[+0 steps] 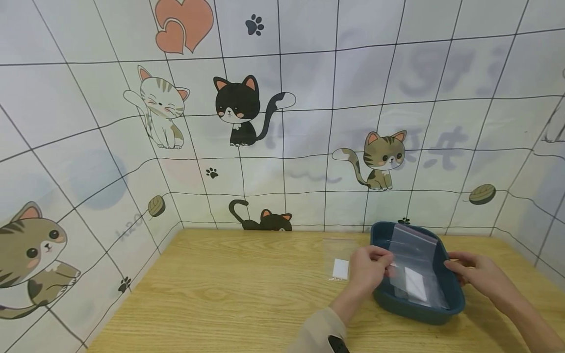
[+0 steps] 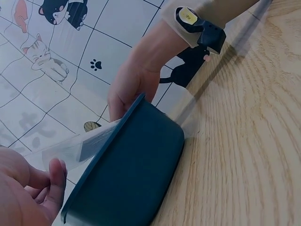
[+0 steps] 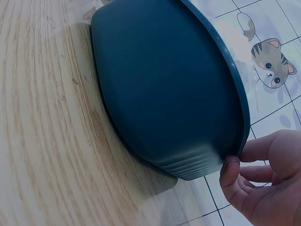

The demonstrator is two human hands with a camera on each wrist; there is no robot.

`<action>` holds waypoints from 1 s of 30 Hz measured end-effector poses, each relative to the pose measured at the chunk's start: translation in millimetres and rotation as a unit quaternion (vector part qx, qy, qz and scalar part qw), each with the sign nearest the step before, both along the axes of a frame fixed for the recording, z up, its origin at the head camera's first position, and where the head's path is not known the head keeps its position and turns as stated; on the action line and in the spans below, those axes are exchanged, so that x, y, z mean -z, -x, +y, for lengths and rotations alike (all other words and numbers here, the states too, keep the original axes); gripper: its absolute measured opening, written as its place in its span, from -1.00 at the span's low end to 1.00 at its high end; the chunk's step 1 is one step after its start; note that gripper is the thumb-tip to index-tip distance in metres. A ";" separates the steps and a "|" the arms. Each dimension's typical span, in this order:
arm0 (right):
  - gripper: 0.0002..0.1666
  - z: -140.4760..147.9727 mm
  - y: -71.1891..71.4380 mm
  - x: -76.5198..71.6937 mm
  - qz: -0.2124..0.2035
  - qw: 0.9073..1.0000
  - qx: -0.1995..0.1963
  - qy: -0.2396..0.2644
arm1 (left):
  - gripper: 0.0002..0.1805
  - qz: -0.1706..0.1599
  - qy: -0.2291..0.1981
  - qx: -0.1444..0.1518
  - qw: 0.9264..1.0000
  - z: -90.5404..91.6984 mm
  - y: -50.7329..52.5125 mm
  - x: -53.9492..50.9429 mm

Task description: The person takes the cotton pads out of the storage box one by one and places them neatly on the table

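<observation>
Teal bin (image 1: 410, 311), lower right, clear bag (image 1: 412, 252) inside.
Left hand (image 1: 368, 268) pinches bag (light grip best); right hand (image 1: 480, 272) pinches rim (image 3: 238, 78), ideally steady.

The head view looks forward and down from over the near edge of the wooden tabletop (image 1: 243, 279), far enough back to frame the cat-print wall covering (image 1: 304, 130), left hand (image 1: 368, 268) and right hand (image 1: 478, 275). Turned sideways, the left wrist view peers low and close across the dark teal basin (image 1: 415, 314), sharing both hands. The right wrist view, turned oppositely, faces the basin's outer wall closely. All three share basin and tabletop.
</observation>
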State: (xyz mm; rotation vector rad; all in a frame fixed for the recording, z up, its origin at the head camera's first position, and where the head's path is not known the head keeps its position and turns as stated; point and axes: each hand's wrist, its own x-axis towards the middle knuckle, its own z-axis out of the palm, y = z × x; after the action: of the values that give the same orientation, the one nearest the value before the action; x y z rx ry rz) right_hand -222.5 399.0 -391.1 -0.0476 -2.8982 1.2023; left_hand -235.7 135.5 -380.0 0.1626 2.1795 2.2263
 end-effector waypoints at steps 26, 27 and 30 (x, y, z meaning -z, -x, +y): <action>-0.24 0.8 -0.5 -3.2 -0.016 1.000 0.004 0.002 | -0.95 0.007 -0.062 0.044 0.997 -44.3 27.8 9.4; -0.24 0.7 -0.2 -3.1 -0.017 1.000 0.004 0.002 | -0.96 0.011 -0.060 0.045 0.997 -46.4 29.1 9.6; -0.24 -0.2 0.2 -2.1 -0.014 1.000 0.006 0.003 | -0.97 0.018 -0.059 0.047 0.997 -53.0 33.3 10.6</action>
State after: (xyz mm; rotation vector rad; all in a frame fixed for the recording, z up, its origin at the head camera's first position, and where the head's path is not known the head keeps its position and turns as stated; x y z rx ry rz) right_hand -222.7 398.8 -389.0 -0.0827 -2.9140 1.2172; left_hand -268.9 82.5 -390.6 0.3040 2.0103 2.3180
